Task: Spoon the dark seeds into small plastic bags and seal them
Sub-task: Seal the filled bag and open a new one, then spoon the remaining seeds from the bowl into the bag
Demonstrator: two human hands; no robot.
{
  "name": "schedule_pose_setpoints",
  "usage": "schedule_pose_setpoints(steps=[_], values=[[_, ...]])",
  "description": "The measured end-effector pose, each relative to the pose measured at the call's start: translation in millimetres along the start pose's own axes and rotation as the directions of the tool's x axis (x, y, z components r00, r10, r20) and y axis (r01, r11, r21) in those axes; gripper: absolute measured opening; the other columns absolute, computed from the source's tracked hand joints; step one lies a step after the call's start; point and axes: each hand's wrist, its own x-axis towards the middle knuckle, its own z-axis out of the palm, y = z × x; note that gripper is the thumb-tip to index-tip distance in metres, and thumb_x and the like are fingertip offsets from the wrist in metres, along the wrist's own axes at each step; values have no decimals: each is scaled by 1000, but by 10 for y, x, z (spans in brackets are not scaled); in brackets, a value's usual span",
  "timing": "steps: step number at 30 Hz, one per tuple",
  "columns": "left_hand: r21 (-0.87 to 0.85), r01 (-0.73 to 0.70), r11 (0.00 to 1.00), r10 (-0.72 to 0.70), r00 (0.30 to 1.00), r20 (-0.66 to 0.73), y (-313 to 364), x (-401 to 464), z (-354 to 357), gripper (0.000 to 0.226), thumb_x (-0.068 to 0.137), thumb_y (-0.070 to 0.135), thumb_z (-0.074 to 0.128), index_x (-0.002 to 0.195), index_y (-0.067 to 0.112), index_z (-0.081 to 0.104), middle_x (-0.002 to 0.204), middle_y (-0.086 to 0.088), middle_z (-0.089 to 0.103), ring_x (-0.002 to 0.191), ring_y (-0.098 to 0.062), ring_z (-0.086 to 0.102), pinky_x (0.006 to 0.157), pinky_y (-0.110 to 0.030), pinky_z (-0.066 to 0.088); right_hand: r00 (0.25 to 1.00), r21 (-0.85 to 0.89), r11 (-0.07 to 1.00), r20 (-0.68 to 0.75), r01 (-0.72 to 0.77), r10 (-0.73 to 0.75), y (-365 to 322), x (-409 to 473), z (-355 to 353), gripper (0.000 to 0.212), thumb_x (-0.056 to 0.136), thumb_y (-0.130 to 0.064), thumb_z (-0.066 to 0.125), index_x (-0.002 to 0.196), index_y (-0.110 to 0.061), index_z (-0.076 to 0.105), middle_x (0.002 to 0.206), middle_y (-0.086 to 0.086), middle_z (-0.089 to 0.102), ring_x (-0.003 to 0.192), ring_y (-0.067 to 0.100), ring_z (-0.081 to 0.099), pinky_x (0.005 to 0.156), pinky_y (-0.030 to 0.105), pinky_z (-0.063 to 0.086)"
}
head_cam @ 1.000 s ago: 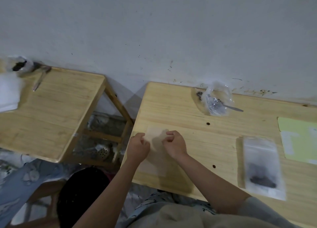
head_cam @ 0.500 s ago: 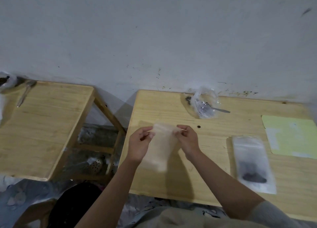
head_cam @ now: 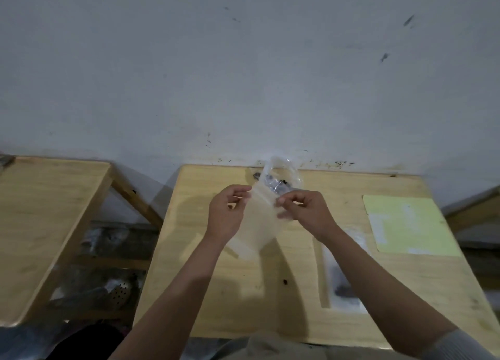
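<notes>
Left hand: the left hand (head_cam: pixel 226 213) was raised over the table (head_cam: pixel 205 292), thumb and fingers pinching the left top edge of the bag (head_cam: pixel 258 221).
Right hand: the right hand (head_cam: pixel 305 211) pinched the bag's right top edge, its fingers curled in.
Bag: a small, clear, empty-looking bag hung between the two hands, off the table, its lower end tilted toward the left forearm; whether its mouth was parted could not be told.
Seed bag: a crumpled clear seed bag (head_cam: pixel 280 179) with dark seeds (head_cam: pixel 281 188) sat at the table's far edge by the wall (head_cam: pixel 243 75), just behind the held bag.
Filled bag: a flat filled bag (head_cam: pixel 341 286) with a dark clump lay on the table to the right, partly hidden by the right forearm.
Loose seed: one seed (head_cam: pixel 285 281) lay on the table between the forearms.
Sheet: a pale yellow-green sheet (head_cam: pixel 405 224) lay flat at the table's right side.
Second table: a second table (head_cam: pixel 46 224) stood to the left, apart from the first.
</notes>
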Motion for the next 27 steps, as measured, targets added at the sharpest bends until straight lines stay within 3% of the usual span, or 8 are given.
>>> schedule_pose_setpoints(steps=[3,7,10,12,15,18,21,27], values=[[-1,-6,1000,7,1000,23,63,17,142,38,84,0,63,87,38,66,84,25,68,80,2,59,73,-15,42,999,-55,997,19,-50,51,-73,16,-179,26,91,-18,62,78,0,74,84,16,73,68,23,68,59,25,51],[-20,36,999,-35,998,61,152,-11,312,20,81,11,72,93,27,68,102,12,69,99,-3,60,77,-2,37,997,-64,996,-61,-55,51,-49,71,-293,20,84,-18,71,68,-6,76,74,19,72,66,21,58,62,30,45],[-8,26,1000,-25,994,106,199,-39,400,40,73,19,81,107,26,62,112,17,63,110,2,55,87,-8,41,996,-67,995,-61,-75,71,-69,77,-307,9,76,-10,77,70,-2,75,72,17,72,63,17,62,58,25,49],[4,-3,1000,2,989,148,250,-64,425,55,69,22,84,115,29,56,118,21,58,113,10,49,89,-3,36,995,-40,996,-57,-85,82,-89,77,-310,5,71,-5,80,70,-2,75,69,13,71,59,14,63,55,23,49],[33,-13,999,9,993,120,292,-93,485,55,70,29,84,117,32,55,121,24,54,114,15,44,89,0,32,993,-62,995,-98,-75,69,-80,113,-321,10,66,-8,84,65,-11,75,68,7,72,61,14,63,59,25,49],[26,70,997,-70,997,-19,324,-84,599,46,71,33,82,109,32,56,112,12,54,102,2,54,78,-10,43,991,-120,992,-136,-32,15,-70,122,-288,13,64,-17,87,64,-18,74,67,0,72,63,12,65,63,26,52],[-102,182,978,-188,981,-51,354,-34,686,33,76,24,79,99,25,57,91,-2,66,82,-11,64,65,-11,47,993,-148,989,-113,12,-29,-80,113,-252,11,67,-17,86,66,-17,75,68,-1,73,66,16,69,66,28,55],[-95,214,972,-219,975,-47,376,97,727,28,77,0,72,86,22,58,68,-1,61,68,-18,62,73,-34,53,996,-154,988,-83,-25,12,-27,179,-278,9,71,0,79,76,-7,75,66,2,69,58,10,64,62,21,52]])
